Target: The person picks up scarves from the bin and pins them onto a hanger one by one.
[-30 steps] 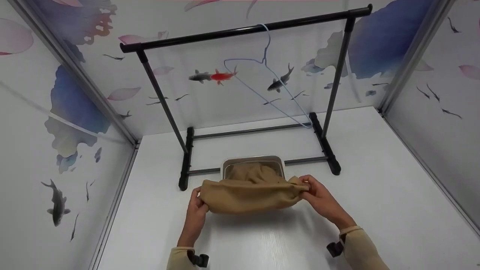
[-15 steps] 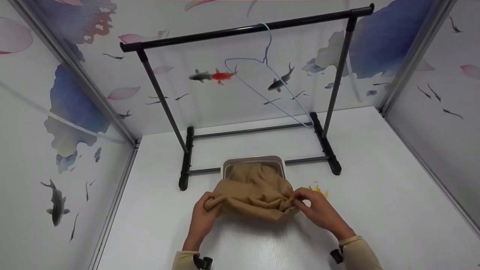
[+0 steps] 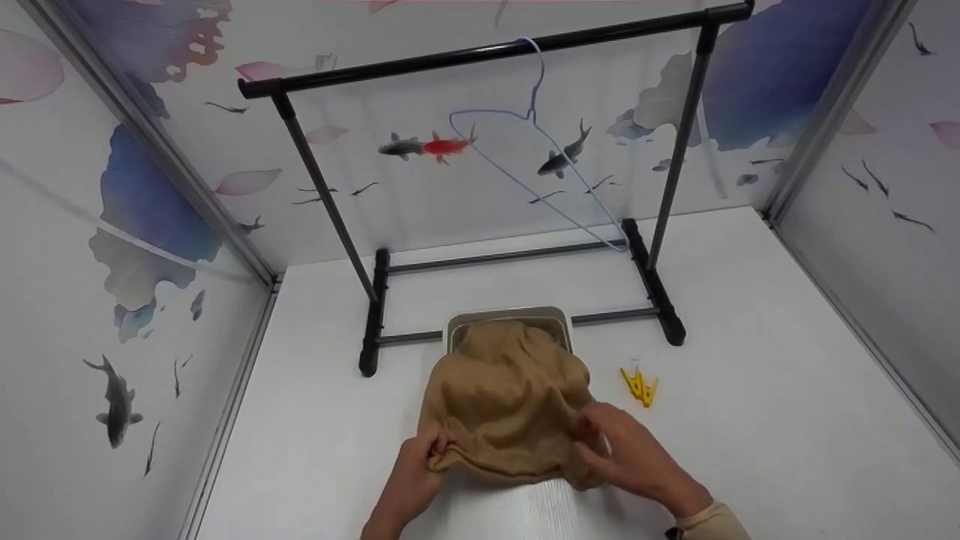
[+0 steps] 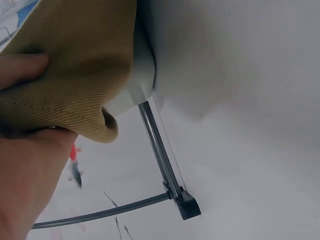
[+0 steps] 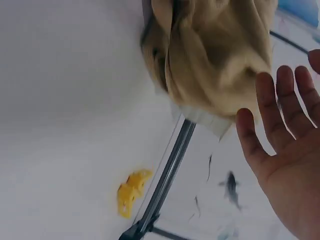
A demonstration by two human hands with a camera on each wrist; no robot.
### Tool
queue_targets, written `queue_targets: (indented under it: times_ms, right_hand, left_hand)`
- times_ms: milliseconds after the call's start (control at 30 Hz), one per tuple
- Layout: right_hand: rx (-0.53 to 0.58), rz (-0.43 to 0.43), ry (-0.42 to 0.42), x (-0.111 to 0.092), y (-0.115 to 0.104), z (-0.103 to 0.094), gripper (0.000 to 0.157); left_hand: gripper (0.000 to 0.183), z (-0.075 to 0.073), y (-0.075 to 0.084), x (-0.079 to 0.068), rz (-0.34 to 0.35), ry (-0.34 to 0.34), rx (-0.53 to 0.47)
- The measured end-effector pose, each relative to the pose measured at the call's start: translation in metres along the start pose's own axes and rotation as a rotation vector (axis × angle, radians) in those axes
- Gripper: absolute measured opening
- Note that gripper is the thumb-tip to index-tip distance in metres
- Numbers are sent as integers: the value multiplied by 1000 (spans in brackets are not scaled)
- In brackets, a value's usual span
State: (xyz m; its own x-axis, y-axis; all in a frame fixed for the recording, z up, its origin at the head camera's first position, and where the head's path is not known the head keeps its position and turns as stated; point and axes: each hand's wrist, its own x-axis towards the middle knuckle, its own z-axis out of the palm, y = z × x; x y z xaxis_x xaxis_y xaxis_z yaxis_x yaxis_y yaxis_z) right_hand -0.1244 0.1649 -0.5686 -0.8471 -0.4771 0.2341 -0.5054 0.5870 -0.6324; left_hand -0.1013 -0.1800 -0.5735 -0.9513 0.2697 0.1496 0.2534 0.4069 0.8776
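A brown knit garment (image 3: pixel 510 390) spills over the front of a pale plastic basin (image 3: pixel 457 324), its near part spread toward me on the white surface. My left hand (image 3: pixel 411 480) pinches the garment's near left corner; in the left wrist view a finger lies on top of the ribbed fabric (image 4: pixel 85 75) and the rest of the hand (image 4: pixel 35 170) is below. At the garment's right side is my right hand (image 3: pixel 634 459). The right wrist view shows that hand (image 5: pixel 292 150) with fingers extended and spread beside the cloth (image 5: pixel 215 55), gripping nothing.
Behind the basin stands a black garment rack (image 3: pixel 420 67) with a light blue wire hanger (image 3: pixel 534 101) on its top bar. Yellow clothespins (image 3: pixel 640 387) lie right of the basin. Printed wall panels (image 3: pixel 60 300) enclose the white surface (image 3: pixel 787 390).
Both hands have come nearer to me, drawing the raised edge of the garment down and spreading it forward. The right hand has let go of the fabric. The clothespins have come fully into view.
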Motion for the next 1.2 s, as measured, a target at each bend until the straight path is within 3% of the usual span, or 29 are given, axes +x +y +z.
queue_targets:
  times_ms: [133,233,300,433,533,667,767,833,933,1000,1067,1133,1200]
  right_hand:
    - [-163,-29,-6,7,-20,38,55]
    - [-282,11,-3,11,-28,62,68]
    - [-371,33,14,12,-30,72,65]
    - [-463,66,104,13,-26,75,36]
    - [-413,108,193,12,-24,64,27]
    - [-275,117,250,12,-30,47,29]
    - [-218,68,257,15,-37,41,26]
    - [-204,29,256,20,-42,40,22]
    - [-173,24,211,29,-50,38,19]
    - [-125,37,168,36,-57,34,20]
    - [-68,44,126,42,-64,27,23]
    - [-11,34,69,47,-68,16,22]
    - [27,17,-5,51,-70,2,18]
  left_hand:
    - [36,10,9,0,-15,68,43]
    - [37,15,18,2,4,153,61]
    - [38,17,23,3,32,203,58]
    - [38,10,29,7,84,267,53]
    - [35,1,27,10,78,289,122]
    - [29,2,18,9,86,318,401]
    - [42,26,15,8,193,325,607]
    - [62,48,17,8,274,315,693]
    - [89,80,24,9,308,290,776]
    - [86,93,29,12,288,324,816]
    - [64,97,32,16,258,390,806]
    - [51,95,35,21,246,460,740]
    - [51,89,38,25,242,495,642]
